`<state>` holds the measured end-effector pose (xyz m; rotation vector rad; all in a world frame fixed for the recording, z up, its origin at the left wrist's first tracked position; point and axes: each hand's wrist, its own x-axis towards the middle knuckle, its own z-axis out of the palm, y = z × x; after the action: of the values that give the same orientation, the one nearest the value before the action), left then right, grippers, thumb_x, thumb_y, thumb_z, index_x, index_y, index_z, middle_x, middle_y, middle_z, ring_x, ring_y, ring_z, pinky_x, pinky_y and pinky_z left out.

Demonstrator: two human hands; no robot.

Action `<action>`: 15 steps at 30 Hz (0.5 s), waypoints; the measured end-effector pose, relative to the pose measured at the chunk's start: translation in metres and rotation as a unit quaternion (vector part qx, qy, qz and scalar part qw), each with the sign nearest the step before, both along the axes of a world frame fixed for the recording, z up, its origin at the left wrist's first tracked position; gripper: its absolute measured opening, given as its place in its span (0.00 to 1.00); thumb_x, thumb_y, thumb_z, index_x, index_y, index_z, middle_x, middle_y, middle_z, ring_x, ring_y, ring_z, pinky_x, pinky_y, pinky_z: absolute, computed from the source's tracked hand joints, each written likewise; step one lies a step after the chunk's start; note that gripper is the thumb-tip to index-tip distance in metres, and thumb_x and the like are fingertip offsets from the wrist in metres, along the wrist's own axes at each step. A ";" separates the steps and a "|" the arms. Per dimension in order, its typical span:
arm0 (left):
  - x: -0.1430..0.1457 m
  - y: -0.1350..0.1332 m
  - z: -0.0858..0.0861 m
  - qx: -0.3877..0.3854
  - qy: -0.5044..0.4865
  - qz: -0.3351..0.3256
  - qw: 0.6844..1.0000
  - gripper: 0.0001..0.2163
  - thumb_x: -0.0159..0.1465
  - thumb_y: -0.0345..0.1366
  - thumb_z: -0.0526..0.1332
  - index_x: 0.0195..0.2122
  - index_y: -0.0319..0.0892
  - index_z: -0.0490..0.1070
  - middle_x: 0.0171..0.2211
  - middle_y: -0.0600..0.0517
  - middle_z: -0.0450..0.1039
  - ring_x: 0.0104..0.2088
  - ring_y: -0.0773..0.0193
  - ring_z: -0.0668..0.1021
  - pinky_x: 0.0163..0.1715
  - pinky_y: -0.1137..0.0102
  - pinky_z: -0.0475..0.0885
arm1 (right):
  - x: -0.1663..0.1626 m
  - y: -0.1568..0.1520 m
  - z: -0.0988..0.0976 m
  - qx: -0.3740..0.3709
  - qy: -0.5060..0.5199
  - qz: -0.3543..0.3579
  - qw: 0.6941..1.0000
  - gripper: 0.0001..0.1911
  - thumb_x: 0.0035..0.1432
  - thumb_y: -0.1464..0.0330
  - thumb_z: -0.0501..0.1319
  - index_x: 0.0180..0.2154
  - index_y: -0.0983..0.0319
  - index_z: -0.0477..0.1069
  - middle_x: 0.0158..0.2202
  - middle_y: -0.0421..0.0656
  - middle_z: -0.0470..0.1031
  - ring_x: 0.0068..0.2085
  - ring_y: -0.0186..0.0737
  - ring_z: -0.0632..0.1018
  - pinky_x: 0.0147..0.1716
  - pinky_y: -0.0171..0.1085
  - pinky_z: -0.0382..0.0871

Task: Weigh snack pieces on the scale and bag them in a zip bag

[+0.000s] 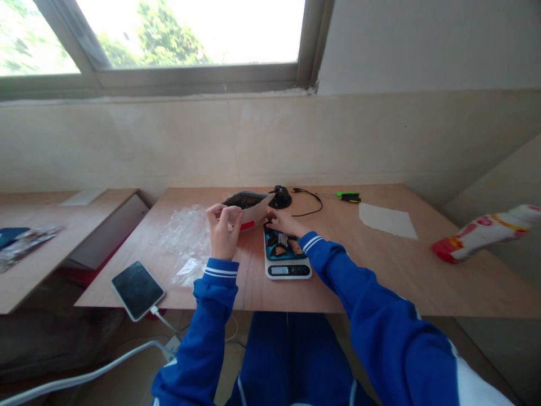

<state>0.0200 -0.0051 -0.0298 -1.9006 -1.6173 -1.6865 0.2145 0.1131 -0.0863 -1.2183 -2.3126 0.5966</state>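
A paper-coloured pouch point(252, 216) with a red mark stands on the table, its mouth spread and its inside dark. My left hand point(225, 231) pinches the near rim of this pouch. Just right of it lies a white digital scale point(289, 277) with a small display. On the scale's blue-teal top point(270, 248) rest dark and brown dried-looking pieces point(279, 250) and a small white labelled packet point(283, 239). My right hand point(286, 223) is over the scale's far left part, beside the pouch, fingers closed together; what they hold is hidden.
Crumpled clear plastic point(186, 242) lies left of the pouch, near a charging phone point(137, 290). Behind are a round black object point(280, 197), a black cable point(315, 197) and screwdrivers point(349, 197). Paper point(386, 220) and a red-white bottle point(482, 234) sit right.
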 end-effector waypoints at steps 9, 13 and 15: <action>0.001 -0.001 -0.002 -0.004 -0.008 -0.006 1.000 0.09 0.64 0.40 0.58 0.42 0.43 0.72 0.44 0.46 0.59 0.44 0.61 0.70 0.44 0.65 0.70 | 0.025 -0.014 0.010 0.002 -0.013 0.045 0.999 0.13 0.47 0.82 0.60 0.33 0.64 0.77 0.35 0.45 0.80 0.39 0.43 0.78 0.42 0.38 0.68; 0.000 -0.001 -0.001 -0.004 -0.004 -0.006 1.000 0.09 0.64 0.40 0.58 0.42 0.43 0.71 0.44 0.46 0.59 0.45 0.61 0.70 0.45 0.65 0.70 | 0.026 -0.021 0.016 0.031 0.034 0.061 0.997 0.12 0.47 0.80 0.58 0.33 0.64 0.77 0.36 0.46 0.80 0.40 0.43 0.78 0.43 0.40 0.68; 0.001 -0.001 -0.002 -0.005 -0.003 -0.004 1.000 0.09 0.64 0.40 0.58 0.42 0.44 0.72 0.44 0.46 0.59 0.45 0.61 0.70 0.44 0.65 0.70 | 0.024 -0.023 0.025 0.047 0.087 0.038 0.994 0.14 0.50 0.80 0.55 0.34 0.65 0.76 0.37 0.47 0.79 0.40 0.41 0.77 0.42 0.39 0.69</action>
<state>0.0205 -0.0065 -0.0316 -1.9126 -1.6256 -1.6913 0.2389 0.0897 -0.0611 -0.9980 -2.2211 0.5886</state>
